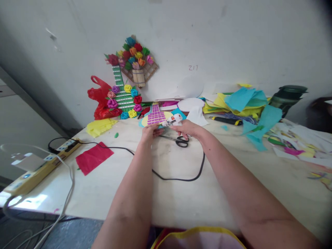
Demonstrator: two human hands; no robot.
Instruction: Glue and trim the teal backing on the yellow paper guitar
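My right hand (187, 129) is closed around a white glue gun (173, 120), its nozzle pointing left toward a yellow paper piece covered with a purple grid (156, 116). A black cord (178, 178) runs from the gun across the table. My left hand (150, 131) rests with fingers bent on the near edge of that yellow and purple piece, holding it down. Black-handled scissors (181, 141) lie on the table just under my right hand.
Paper flower crafts (126, 95) lean on the wall beside a red plastic bag (100, 98). A red paper sheet (93, 157) and a power strip (38, 169) lie at left. Teal and yellow paper scraps (246, 103), a utility knife (226, 120) and a dark bottle (286, 97) are at right.
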